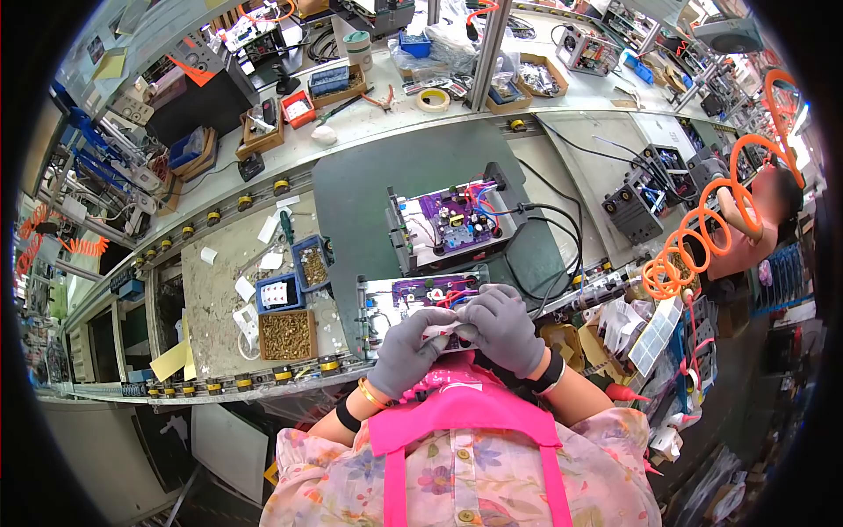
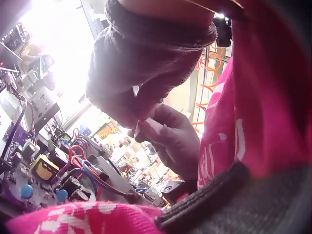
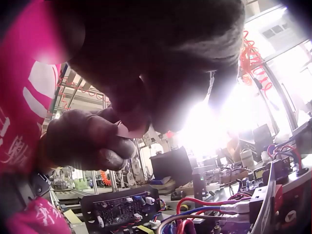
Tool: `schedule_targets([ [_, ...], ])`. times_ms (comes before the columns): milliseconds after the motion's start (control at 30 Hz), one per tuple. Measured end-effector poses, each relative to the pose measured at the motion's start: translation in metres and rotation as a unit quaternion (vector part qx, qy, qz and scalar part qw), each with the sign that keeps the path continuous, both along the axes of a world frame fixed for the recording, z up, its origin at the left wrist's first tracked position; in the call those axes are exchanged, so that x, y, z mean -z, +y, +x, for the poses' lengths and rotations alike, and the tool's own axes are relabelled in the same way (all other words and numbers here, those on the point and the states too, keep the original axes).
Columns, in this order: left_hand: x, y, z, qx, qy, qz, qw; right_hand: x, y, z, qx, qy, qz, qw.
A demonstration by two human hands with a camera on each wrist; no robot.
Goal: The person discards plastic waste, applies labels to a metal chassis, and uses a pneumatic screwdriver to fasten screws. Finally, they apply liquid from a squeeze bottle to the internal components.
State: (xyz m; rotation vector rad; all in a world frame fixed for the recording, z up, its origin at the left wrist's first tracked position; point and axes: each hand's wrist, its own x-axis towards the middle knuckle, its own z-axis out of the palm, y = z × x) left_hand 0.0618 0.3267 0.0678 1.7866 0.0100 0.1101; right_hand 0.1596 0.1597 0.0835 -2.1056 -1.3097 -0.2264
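Note:
Both hands wear grey gloves and meet at the fingertips over the nearer open electronics unit (image 1: 379, 303), close to the apron. The left hand (image 1: 406, 353) and right hand (image 1: 507, 332) pinch a small pale piece (image 3: 127, 130) between them; its exact kind cannot be told. In the left wrist view the right hand (image 2: 175, 141) shows bent fingers around that piece. Below the hands, the unit's purple circuit board (image 1: 413, 288) carries red and blue wires, partly covered by the gloves. A second open unit (image 1: 452, 224) with a purple board stands just behind.
Left of the units are a bin of brass-coloured small parts (image 1: 288, 337), a blue bin with white pieces (image 1: 278, 292) and another blue bin (image 1: 312, 263). Black cables (image 1: 562, 224) loop at the right. An orange coiled hose (image 1: 680, 263) hangs near another person (image 1: 746, 224).

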Motion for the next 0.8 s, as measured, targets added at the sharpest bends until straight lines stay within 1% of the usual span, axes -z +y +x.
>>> schedule_targets([
  [100, -0.007, 0.000, 0.001, 0.000, 0.040, -0.002, 0.999, 0.004, -0.002, -0.001, 0.000, -0.066, -0.001, 0.998],
  [133, -0.008, 0.001, 0.001, 0.001, 0.059, -0.001, 0.998, 0.006, -0.003, -0.001, -0.001, -0.069, -0.002, 0.998],
  [200, -0.003, 0.001, 0.000, 0.002, 0.054, -0.005, 0.999, 0.008, -0.005, -0.002, -0.004, -0.075, -0.005, 0.997],
  [233, 0.000, 0.002, 0.000, 0.002, 0.050, -0.006, 0.999, 0.007, -0.006, -0.003, 0.002, -0.067, 0.001, 0.998],
  [333, 0.007, 0.001, -0.001, -0.008, 0.043, -0.092, 0.995, 0.001, -0.005, -0.006, 0.026, -0.035, 0.020, 0.999],
  [400, 0.000, 0.003, 0.000, -0.005, 0.057, -0.096, 0.994, -0.004, -0.003, -0.009, 0.051, -0.005, 0.033, 0.998],
  [500, -0.001, 0.004, -0.001, -0.002, 0.070, -0.126, 0.990, -0.001, -0.003, -0.006, 0.005, -0.042, 0.006, 0.999],
  [533, 0.000, 0.005, -0.001, -0.002, 0.072, -0.140, 0.988, -0.001, -0.003, -0.006, 0.004, -0.058, 0.001, 0.998],
  [633, 0.005, 0.006, -0.003, -0.008, 0.105, -0.228, 0.968, -0.003, -0.002, -0.005, -0.007, -0.109, -0.011, 0.994],
  [700, 0.006, 0.010, -0.004, -0.004, 0.108, -0.236, 0.966, -0.006, -0.001, -0.004, -0.028, -0.151, -0.016, 0.988],
  [800, 0.006, 0.011, -0.006, -0.020, 0.111, -0.258, 0.960, -0.009, 0.002, 0.001, -0.072, -0.169, -0.031, 0.982],
])
